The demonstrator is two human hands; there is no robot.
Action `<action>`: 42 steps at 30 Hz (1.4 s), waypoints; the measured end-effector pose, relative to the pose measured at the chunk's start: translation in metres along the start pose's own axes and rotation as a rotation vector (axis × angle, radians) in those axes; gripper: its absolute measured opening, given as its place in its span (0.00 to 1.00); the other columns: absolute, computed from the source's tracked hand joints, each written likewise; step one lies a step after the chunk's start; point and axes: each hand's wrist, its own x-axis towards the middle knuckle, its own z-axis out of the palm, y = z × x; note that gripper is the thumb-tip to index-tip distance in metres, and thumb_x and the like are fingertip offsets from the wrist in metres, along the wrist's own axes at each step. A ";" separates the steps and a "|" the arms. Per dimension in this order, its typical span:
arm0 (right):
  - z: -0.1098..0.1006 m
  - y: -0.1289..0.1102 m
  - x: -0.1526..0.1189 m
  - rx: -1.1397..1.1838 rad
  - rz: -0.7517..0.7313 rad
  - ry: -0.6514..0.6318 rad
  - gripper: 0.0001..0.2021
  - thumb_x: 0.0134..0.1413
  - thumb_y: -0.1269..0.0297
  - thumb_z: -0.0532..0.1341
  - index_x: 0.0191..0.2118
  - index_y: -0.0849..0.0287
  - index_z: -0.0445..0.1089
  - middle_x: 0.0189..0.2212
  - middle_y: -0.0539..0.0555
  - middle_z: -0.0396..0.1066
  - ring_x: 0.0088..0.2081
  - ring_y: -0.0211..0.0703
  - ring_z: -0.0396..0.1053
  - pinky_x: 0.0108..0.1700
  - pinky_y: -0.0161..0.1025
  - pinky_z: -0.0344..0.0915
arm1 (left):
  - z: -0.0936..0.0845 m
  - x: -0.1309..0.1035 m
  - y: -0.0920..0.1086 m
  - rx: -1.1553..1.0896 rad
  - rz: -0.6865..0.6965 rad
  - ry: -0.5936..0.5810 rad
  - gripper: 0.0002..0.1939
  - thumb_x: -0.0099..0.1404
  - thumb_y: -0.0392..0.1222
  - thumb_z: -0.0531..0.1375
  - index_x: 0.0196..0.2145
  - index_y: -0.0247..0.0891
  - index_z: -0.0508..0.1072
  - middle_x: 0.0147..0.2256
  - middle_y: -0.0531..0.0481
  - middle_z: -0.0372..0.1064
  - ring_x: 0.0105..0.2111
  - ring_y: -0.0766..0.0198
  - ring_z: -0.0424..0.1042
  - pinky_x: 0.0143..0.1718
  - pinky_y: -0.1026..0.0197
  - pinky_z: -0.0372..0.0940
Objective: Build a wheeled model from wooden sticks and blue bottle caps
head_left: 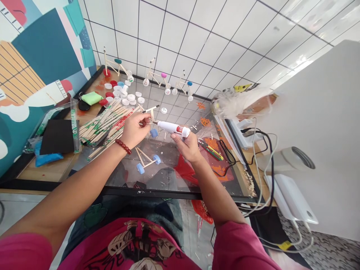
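Observation:
My left hand [136,127] is closed, its fingertips pinching a small frame of wooden sticks [152,113]. My right hand [187,144] wraps around a white glue gun [170,127] with a red part near its back end. The gun's nozzle points left and meets the sticks close to my left fingertips; whether glue is coming out is too small to see. Just below the nozzle is a blue bottle cap [153,132]; I cannot tell if it is joined to the frame. Nearer me, a triangular stick frame with two blue caps [148,163] lies on the glass tabletop.
Loose wooden sticks [102,120] and several white and red bottle caps [131,97] cover the left side. Finished-looking stick models [157,79] stand along the tiled wall. At right lie a yellow utility knife [215,153], black cable [229,153], red plastic and a power strip [244,131].

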 end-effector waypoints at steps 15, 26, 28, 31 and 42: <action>-0.001 -0.001 0.000 -0.026 0.031 0.020 0.24 0.61 0.42 0.59 0.44 0.60 0.74 0.35 0.57 0.75 0.38 0.49 0.71 0.44 0.46 0.68 | -0.001 0.000 0.001 -0.004 -0.012 -0.008 0.10 0.52 0.31 0.60 0.32 0.37 0.78 0.30 0.50 0.71 0.30 0.65 0.70 0.30 0.65 0.68; 0.000 -0.002 -0.001 -0.031 -0.012 0.012 0.22 0.61 0.42 0.59 0.44 0.58 0.72 0.37 0.58 0.75 0.39 0.51 0.72 0.45 0.49 0.68 | 0.000 0.000 0.001 0.005 -0.010 0.005 0.10 0.52 0.33 0.60 0.32 0.38 0.78 0.31 0.50 0.72 0.31 0.64 0.70 0.30 0.65 0.68; 0.001 -0.004 -0.001 -0.037 -0.024 0.002 0.22 0.61 0.42 0.59 0.44 0.58 0.72 0.37 0.58 0.75 0.40 0.52 0.72 0.46 0.49 0.68 | 0.000 0.000 0.001 0.011 -0.006 0.004 0.10 0.52 0.32 0.60 0.32 0.38 0.78 0.31 0.50 0.72 0.31 0.64 0.70 0.30 0.65 0.68; 0.001 -0.004 -0.001 -0.055 -0.039 -0.005 0.22 0.62 0.42 0.58 0.45 0.58 0.72 0.38 0.58 0.76 0.41 0.52 0.73 0.47 0.50 0.68 | 0.000 0.000 0.001 0.016 0.004 0.005 0.10 0.52 0.32 0.60 0.32 0.38 0.78 0.30 0.51 0.72 0.30 0.64 0.70 0.30 0.65 0.68; 0.000 0.000 -0.001 -0.125 -0.078 0.025 0.25 0.63 0.40 0.54 0.45 0.58 0.70 0.39 0.60 0.73 0.38 0.52 0.69 0.45 0.50 0.66 | 0.000 -0.001 0.002 -0.010 -0.003 -0.015 0.09 0.53 0.33 0.60 0.32 0.37 0.78 0.30 0.50 0.71 0.30 0.64 0.69 0.28 0.65 0.67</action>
